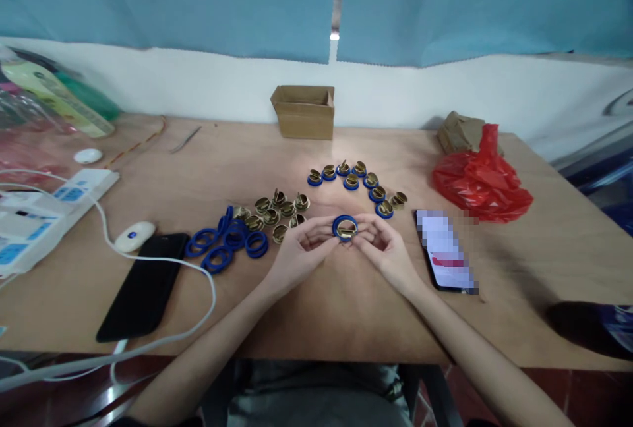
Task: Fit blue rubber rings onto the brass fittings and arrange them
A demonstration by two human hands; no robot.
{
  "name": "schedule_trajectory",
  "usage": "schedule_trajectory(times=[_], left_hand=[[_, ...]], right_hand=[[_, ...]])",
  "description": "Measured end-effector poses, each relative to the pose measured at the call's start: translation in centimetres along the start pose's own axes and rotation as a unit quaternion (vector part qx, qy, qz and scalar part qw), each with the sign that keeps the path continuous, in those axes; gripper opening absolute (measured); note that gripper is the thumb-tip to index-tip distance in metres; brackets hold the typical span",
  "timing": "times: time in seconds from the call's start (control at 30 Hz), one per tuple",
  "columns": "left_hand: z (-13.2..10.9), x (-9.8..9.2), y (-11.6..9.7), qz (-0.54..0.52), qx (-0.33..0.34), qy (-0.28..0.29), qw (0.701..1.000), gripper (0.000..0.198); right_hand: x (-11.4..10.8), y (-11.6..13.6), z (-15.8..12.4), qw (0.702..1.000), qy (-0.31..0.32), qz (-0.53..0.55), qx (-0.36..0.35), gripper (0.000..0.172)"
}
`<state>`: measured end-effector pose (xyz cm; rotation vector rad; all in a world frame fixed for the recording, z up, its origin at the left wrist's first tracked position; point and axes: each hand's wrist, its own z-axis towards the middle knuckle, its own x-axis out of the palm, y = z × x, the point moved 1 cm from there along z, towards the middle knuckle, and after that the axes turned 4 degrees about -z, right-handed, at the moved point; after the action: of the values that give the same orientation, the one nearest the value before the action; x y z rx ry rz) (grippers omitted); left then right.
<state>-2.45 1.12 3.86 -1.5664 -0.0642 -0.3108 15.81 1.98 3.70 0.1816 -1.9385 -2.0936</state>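
The fingers (325, 251) cover a small part of the blue ring (335, 226). Near the right front corner of the worktop (321, 328), a dark object (583, 328) is cut off by the picture; its kind is unclear. The white power strip (91, 184) on the left is also cut. By the back edge, the floor inside the cardboard box (306, 122) is hidden.

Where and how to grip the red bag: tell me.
The red bag is probably best pinched by its upright, gathered neck, coming from above: the neck stands narrow over the wide body, and a brown package sits close behind.
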Motion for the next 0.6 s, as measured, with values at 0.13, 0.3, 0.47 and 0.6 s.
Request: schedule_trajectory(times=[0.13, 0.3, 0.47, 0.6], left_hand=[[-0.1, -0.2, 0.1, 0.003, -0.024, -0.017, 1.0, 0.045], [0.0, -0.3, 0.0, -0.001, -0.024, -0.001, 1.0, 0.044], [0.1, 0.0, -0.4, 0.009, -0.009, 0.025, 1.0, 0.034], [0.1, 0.0, -0.5, 0.045, -0.021, 0.01, 0.999, 0.029]], right_hand=[[0.0, 0.1, 0.0, 1.0, 0.008, -0.019, 0.011, 0.031], [0.1, 0.7, -0.1, 0.999, 0.01, -0.037, 0.008, 0.03], [0.1, 1.2, -0.2, 0.996, 0.003, -0.083, -0.021, 0.026], [0.1, 1.4, -0.2, 0.992, -0.009, -0.114, -0.047, 0.021]])
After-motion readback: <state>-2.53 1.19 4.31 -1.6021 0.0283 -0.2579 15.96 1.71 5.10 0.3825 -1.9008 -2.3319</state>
